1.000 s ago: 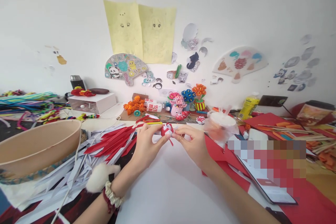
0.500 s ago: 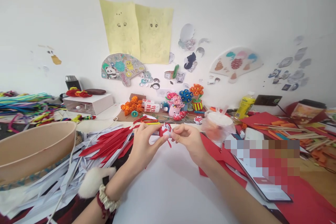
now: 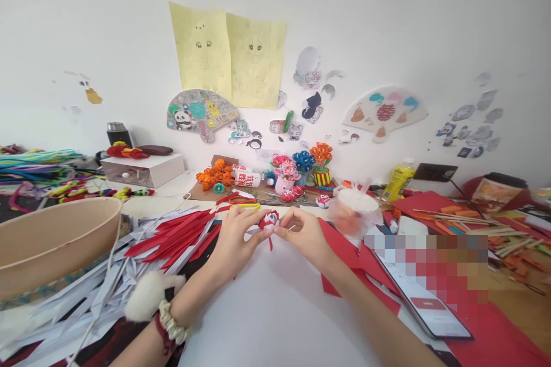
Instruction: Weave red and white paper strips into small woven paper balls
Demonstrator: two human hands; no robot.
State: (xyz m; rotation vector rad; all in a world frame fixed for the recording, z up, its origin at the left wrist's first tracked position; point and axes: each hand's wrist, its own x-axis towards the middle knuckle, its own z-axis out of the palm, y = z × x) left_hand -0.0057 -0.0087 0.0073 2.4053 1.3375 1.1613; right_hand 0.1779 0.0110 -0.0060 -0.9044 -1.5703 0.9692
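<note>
Between my two hands is a small woven paper ball (image 3: 271,219) in red and white, with a red strip end hanging below it. My left hand (image 3: 239,235) grips its left side, thumb in front and fingers behind. At its right edge my right hand (image 3: 302,235) pinches with thumb and index finger; what exactly lies in that pinch is too small to make out, but it touches the ball. White paper (image 3: 275,309) lies under both hands. Similar red and white balls (image 3: 293,192) rest farther back, near the flower pots.
Red paper strips (image 3: 172,235) and white strips (image 3: 81,304) lie left, beside a beige basin (image 3: 60,235). Yellow-handled scissors (image 3: 245,205) lie behind my left hand. On the right are red paper sheets (image 3: 344,252), a phone (image 3: 439,315), a plastic-wrapped cup (image 3: 355,209) and a yellow bottle (image 3: 398,180).
The ball has turned a little and sits slightly lower and farther left in view, both hands with it. The red strip end now hangs straighter down. The view has shifted slightly.
</note>
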